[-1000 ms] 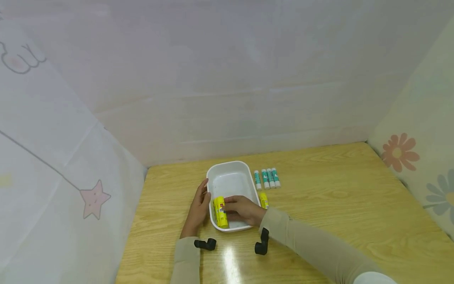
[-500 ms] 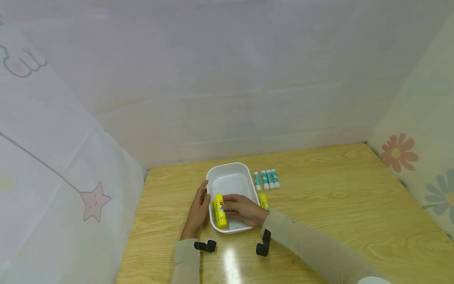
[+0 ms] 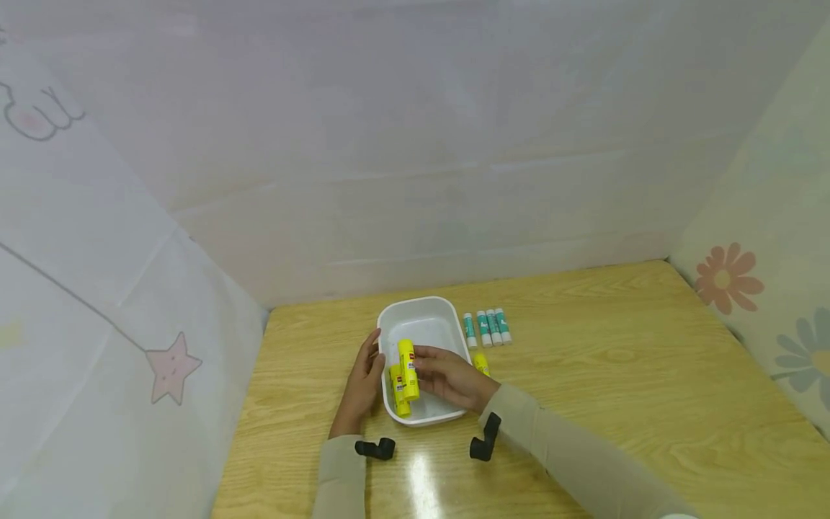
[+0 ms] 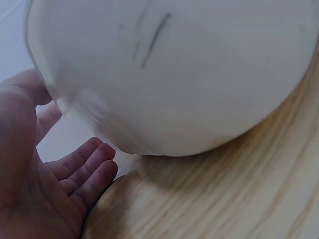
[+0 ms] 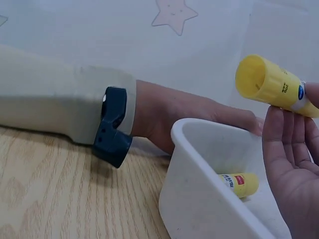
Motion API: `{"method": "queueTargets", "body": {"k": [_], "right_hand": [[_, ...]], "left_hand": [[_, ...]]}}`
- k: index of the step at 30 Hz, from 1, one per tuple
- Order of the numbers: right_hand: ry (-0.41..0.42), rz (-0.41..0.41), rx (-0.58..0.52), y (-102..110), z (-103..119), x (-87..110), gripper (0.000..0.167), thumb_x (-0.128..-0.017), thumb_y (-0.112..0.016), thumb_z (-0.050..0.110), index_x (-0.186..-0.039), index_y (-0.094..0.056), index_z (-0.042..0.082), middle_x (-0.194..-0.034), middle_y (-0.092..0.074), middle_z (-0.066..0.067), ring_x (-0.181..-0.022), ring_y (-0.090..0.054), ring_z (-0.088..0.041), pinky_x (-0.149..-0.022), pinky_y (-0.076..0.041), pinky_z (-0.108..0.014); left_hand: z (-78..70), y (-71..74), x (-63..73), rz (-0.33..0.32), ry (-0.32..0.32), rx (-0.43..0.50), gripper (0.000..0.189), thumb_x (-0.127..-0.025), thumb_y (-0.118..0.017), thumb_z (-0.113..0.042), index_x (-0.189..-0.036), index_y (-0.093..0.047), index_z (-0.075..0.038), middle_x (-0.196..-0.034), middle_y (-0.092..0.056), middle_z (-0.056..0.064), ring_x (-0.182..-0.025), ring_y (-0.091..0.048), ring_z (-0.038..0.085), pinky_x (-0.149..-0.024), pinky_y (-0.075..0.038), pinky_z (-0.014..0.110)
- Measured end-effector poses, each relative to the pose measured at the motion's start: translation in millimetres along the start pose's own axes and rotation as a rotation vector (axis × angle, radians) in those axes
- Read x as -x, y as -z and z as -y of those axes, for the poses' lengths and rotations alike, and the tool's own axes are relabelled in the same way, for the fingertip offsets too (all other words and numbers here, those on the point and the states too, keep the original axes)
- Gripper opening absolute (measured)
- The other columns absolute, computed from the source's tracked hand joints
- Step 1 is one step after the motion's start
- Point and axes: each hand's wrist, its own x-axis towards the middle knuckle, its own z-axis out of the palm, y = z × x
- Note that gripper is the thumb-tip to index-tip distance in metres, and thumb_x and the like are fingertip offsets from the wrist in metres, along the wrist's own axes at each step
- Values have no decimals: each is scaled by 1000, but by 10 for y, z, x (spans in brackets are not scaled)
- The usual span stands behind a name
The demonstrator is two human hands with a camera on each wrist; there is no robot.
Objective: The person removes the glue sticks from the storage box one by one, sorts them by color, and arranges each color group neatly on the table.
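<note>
My right hand (image 3: 454, 378) pinches a yellow glue stick (image 3: 408, 369) between thumb and fingers, above the white tray (image 3: 421, 328). Its hollow yellow end (image 5: 251, 77) faces the camera in the right wrist view. Below it another yellow glue stick (image 5: 241, 184) lies in the tray, along the left wall. On the tray's left side, my left hand (image 3: 361, 386) holds the edge, thumb at the rim and fingers along the outside. From the left wrist, the tray's outer surface (image 4: 199, 89) fills much of the view, with the other fingers (image 4: 94, 169) loosely bent beside it.
Right of the tray, several teal-and-white glue sticks (image 3: 494, 328) lie side by side on the wooden table (image 3: 616, 346). A third yellow glue stick (image 3: 480, 363) lies nearer, partly hidden by the right hand. A pale wall sheet (image 3: 454, 216) rises behind the table.
The right hand has raised its yellow glue stick up and away from the one lying in the tray, which now shows more. The left hand stays at the tray's edge.
</note>
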Motion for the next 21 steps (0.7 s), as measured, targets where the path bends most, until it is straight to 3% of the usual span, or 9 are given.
{"method": "queueTargets", "body": {"k": [4, 6, 12, 16, 21], "right_hand": [[0, 1, -52, 4, 48, 26, 48, -102, -48, 7, -148, -34, 1, -152, -29, -24, -119, -55, -21, -104, -42, -38], [7, 0, -55, 8, 77, 48, 46, -103, -47, 8, -147, -35, 1, -150, -35, -21, -117, -55, -20, -103, -43, -37], [24, 22, -57, 89, 233, 184, 43, -104, -42, 7, -146, -34, 1, -140, -46, -14, -116, -55, -21, -101, -45, -35], [46, -6, -25, 176, 436, 327, 49, -104, -42, 5, -150, -26, 1, -142, -43, -16, -119, -54, -22, -100, -45, -35], [84, -53, 92, 369, 706, 536, 55, -104, -44, 7, -153, -19, 2, -147, -36, -19, -122, -53, -22, -103, -43, -37]], "left_hand": [[211, -23, -82, -31, -26, -3, 50, -104, -47, -36, -151, -30, -39, -148, -42, 11, -131, -45, 32, -106, -35, 56], [312, -30, -118, -53, -36, -4, 48, -103, -47, -38, -149, -32, -44, -147, -44, 8, -130, -45, 31, -106, -35, 57], [312, -33, -100, -76, -26, -27, 48, -104, -47, -36, -148, -32, -46, -146, -44, 7, -130, -46, 30, -105, -35, 57], [318, -43, -103, -73, -36, -36, 49, -104, -47, -34, -150, -31, -43, -146, -44, 10, -130, -45, 33, -105, -35, 57], [302, -50, -120, -79, -36, -25, 49, -104, -48, -31, -149, -33, -44, -146, -44, 10, -130, -45, 32, -106, -34, 57]]}}
